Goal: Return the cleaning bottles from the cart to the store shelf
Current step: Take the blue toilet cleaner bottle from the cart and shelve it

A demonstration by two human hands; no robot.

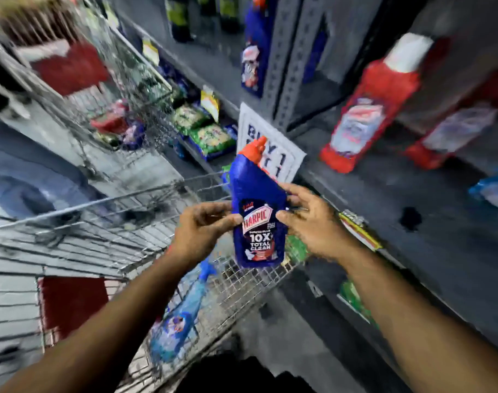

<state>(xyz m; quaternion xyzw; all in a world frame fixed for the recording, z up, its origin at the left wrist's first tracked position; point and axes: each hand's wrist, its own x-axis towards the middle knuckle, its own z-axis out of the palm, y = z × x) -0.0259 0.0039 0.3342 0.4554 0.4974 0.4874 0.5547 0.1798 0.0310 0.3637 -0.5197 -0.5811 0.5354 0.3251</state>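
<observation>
A blue Harpic bottle with a red-orange cap is held upright above the wire cart, label toward me. My left hand grips its left side and my right hand grips its right side. A lighter blue bottle lies inside the cart below. The grey store shelf runs along the right; two red bottles with white caps stand on it. Another blue Harpic bottle stands on the shelf farther back.
A second wire cart with red and mixed goods stands to the left, farther down the aisle. A white "BUY 1" sign hangs at the shelf edge. Green packets fill a lower shelf. A blue bag lies at the shelf's right.
</observation>
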